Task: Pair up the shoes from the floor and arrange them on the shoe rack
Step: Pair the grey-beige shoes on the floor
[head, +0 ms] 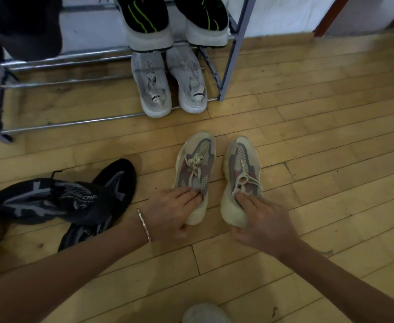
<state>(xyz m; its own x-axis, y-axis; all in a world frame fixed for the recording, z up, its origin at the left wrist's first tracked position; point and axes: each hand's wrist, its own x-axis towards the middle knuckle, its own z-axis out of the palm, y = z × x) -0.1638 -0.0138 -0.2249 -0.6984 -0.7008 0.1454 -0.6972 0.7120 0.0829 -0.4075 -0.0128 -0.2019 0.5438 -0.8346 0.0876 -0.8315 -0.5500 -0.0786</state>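
Two beige sneakers with grey-pink mesh stand side by side on the wooden floor, toes pointing at the rack. My left hand (170,210) grips the heel of the left beige sneaker (197,159), fingers over its collar. My right hand (261,220) grips the heel of the right beige sneaker (241,164) the same way. The metal shoe rack (233,54) stands beyond them. Its lowest tier holds a white sneaker pair (170,82). The tier above carries a black pair with green stripes (175,22).
Two black sneakers (58,199) lie crossed on the floor at the left, one on top of the other. A dark item (23,26) sits on the rack's upper left. A pale shoe toe (205,314) shows at the bottom edge. A wall runs behind the rack.
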